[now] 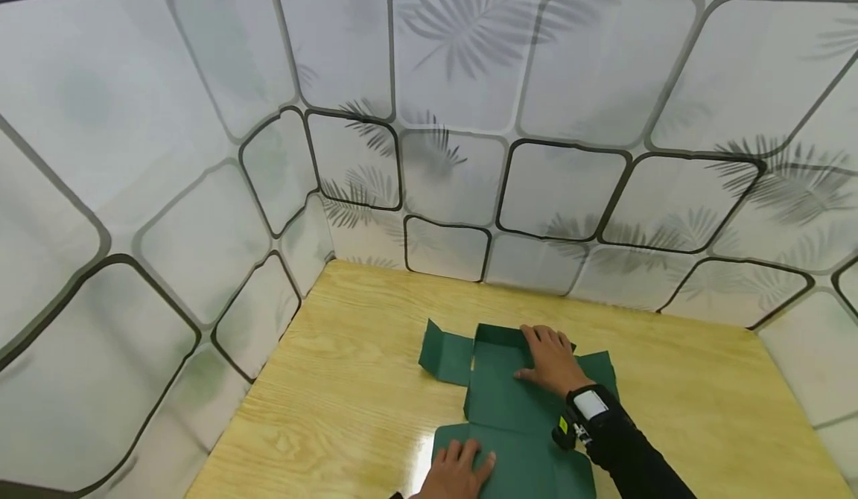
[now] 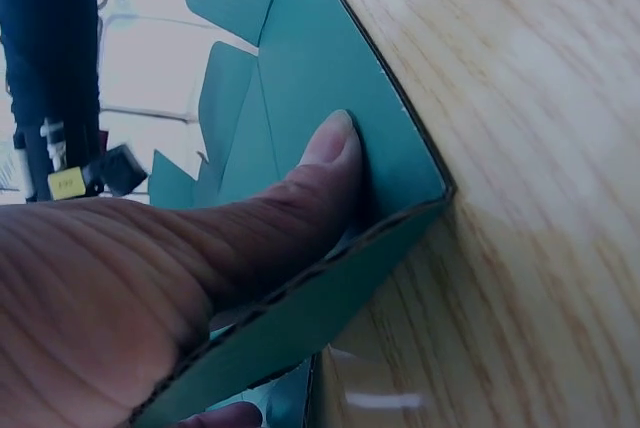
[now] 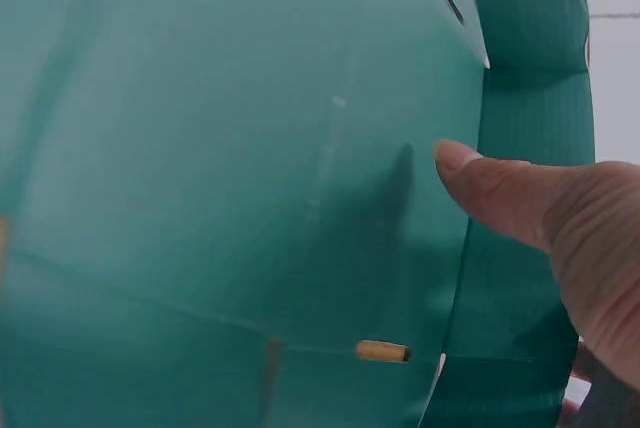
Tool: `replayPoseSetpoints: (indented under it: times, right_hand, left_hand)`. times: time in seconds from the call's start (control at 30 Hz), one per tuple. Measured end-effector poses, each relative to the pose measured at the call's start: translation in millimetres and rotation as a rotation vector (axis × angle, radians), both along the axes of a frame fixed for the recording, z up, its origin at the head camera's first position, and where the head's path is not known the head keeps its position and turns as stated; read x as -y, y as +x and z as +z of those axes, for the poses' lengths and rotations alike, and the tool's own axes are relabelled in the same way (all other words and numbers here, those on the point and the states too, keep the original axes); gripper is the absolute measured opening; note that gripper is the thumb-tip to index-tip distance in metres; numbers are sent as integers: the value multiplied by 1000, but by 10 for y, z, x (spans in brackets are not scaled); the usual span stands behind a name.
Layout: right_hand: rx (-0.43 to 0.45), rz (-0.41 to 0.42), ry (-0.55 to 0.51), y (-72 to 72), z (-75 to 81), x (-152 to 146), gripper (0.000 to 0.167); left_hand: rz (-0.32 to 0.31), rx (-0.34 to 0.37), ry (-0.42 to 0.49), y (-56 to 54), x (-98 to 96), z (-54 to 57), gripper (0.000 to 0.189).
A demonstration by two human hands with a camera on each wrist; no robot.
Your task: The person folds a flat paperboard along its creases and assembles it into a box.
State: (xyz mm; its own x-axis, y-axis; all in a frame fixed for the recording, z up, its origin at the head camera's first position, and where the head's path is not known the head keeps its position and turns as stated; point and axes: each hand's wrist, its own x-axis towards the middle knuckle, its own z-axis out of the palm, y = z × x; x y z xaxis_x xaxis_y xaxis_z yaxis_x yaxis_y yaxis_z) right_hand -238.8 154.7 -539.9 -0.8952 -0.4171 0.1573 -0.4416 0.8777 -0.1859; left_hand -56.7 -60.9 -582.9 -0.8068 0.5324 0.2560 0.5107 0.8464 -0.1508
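Note:
A dark green corrugated cardboard box (image 1: 509,395) lies partly unfolded on the wooden table. At its far wall, my right hand (image 1: 553,361) has its fingers over the top edge. The thumb (image 3: 460,158) of that hand is on the inner side, while its fingers are mostly hidden behind the wall. On the near panel of the box is my left hand (image 1: 459,473). Seen from the left wrist, the thumb (image 2: 330,148) lies against the inner green face and a fingertip (image 2: 230,416) shows beyond a raised cardboard edge.
The light wood table (image 1: 348,380) extends around the box. White patterned sheeting (image 1: 449,171) stands along the back and left of it. A side flap (image 1: 445,354) sticks out left, and another flap (image 1: 596,369) rises at the right.

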Motion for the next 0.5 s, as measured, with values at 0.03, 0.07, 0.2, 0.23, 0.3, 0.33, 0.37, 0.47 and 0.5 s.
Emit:
replayPoseSetpoints:
  times: [0.03, 0.07, 0.2, 0.23, 0.3, 0.33, 0.37, 0.47, 0.5]
  right_hand:
    - [-7, 8, -5, 31, -10, -10, 87]
    - [-13, 16, -7, 57, -21, -24, 89]
    - [-28, 37, -35, 134, -63, -72, 98]
    - [-33, 38, -39, 144, -72, -80, 101]
    - [-41, 33, -32, 152, -98, -95, 109]
    - [-50, 31, -20, 151, -113, -100, 112]
    - [-62, 32, -12, 151, -124, -101, 114]
    - [-90, 43, 10, 147, -155, -100, 117]
    - [-101, 48, 20, 147, -158, -98, 118]
  left_hand:
    - [-6, -11, -2, -4, 0, 9, 30]
    - [-10, -26, -6, -7, 0, 15, 30]
    - [-27, -82, -28, -15, -2, 47, 29]
    - [-34, -61, -34, -20, -2, 67, 30]
    - [-63, 95, -31, -54, 5, 160, 35]
    - [-80, 203, 3, -83, 12, 211, 37]
    - [-87, 326, 57, -119, 24, 265, 39]
    - [-48, 612, 263, -275, 91, 425, 36]
    - [-23, 641, 339, -334, 118, 462, 31]
